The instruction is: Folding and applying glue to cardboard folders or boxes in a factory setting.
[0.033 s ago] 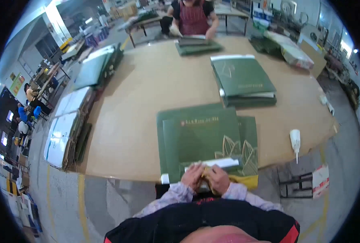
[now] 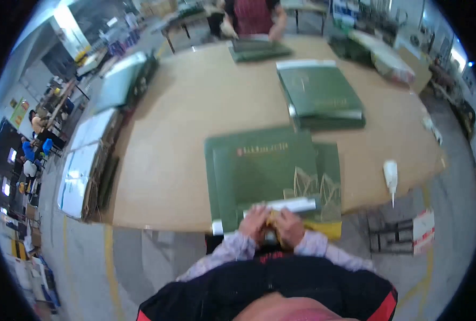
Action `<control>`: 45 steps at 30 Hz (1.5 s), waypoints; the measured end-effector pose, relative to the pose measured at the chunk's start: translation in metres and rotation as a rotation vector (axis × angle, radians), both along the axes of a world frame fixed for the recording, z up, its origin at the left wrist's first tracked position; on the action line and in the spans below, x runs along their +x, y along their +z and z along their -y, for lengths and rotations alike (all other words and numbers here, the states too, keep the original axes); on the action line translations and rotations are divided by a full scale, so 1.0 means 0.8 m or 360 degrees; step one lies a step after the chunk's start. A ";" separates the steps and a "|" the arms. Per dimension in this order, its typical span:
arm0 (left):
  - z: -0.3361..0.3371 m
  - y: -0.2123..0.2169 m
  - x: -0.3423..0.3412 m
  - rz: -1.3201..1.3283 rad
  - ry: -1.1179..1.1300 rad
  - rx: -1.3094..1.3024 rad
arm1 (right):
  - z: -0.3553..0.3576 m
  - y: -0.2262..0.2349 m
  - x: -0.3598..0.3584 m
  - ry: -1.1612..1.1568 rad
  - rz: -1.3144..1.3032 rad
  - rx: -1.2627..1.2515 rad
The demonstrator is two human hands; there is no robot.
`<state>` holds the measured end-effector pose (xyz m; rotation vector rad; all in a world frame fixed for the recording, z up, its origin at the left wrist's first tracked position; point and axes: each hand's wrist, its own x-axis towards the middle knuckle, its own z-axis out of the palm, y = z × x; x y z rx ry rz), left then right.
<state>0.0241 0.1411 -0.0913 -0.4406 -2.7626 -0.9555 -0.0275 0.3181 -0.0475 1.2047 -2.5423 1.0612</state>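
A flat green paper bag (image 2: 264, 176) with gold leaf outlines lies at the near table edge, on top of other green sheets. Along its near end runs a white strip (image 2: 294, 204). My left hand (image 2: 255, 222) and my right hand (image 2: 288, 227) meet just below that strip, fingers curled and pressed together. Between them is a piece of yellow material (image 2: 272, 216), gripped at the bag's near edge. A further yellow part (image 2: 328, 230) shows to the right of my right hand. What the fingertips do underneath is hidden.
A stack of green bags (image 2: 323, 93) lies beyond, to the right. A white nozzle bottle (image 2: 391, 176) stands nozzle-down near the right edge. White bundles (image 2: 82, 171) and more green bags (image 2: 120, 83) line the left. Across the table (image 2: 168, 123), a person (image 2: 253, 18) handles green bags.
The whole scene sits slightly higher in the picture, as the view has tipped a little. My hands stay at the bag's near edge, still gripping the yellow material.
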 end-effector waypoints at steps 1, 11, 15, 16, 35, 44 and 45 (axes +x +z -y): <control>0.001 0.012 0.000 0.0042 0.0041 0.0033 | 0.000 0.003 -0.007 0.0054 -0.0063 0.0014; 0.000 0.034 -0.022 -0.0166 0.0121 -0.0060 | -0.025 0.016 -0.013 -0.0012 0.0153 -0.0003; -0.009 0.038 -0.016 -0.0187 0.0153 -0.0051 | -0.025 0.026 -0.020 -0.0109 -0.0010 -0.0008; -0.010 0.039 -0.015 -0.0195 0.0168 -0.0056 | -0.025 0.025 -0.026 -0.0147 -0.0062 0.0061; -0.013 0.029 0.000 0.0021 -0.0033 -0.0248 | -0.033 0.004 -0.050 -0.0200 -0.0193 0.0262; 0.002 0.036 -0.008 0.0149 0.0052 -0.0025 | -0.217 0.063 -0.088 -0.0574 0.0250 0.0918; -0.004 0.053 -0.013 0.0331 0.0043 0.0032 | -0.235 0.078 -0.102 -0.0361 0.0304 0.0771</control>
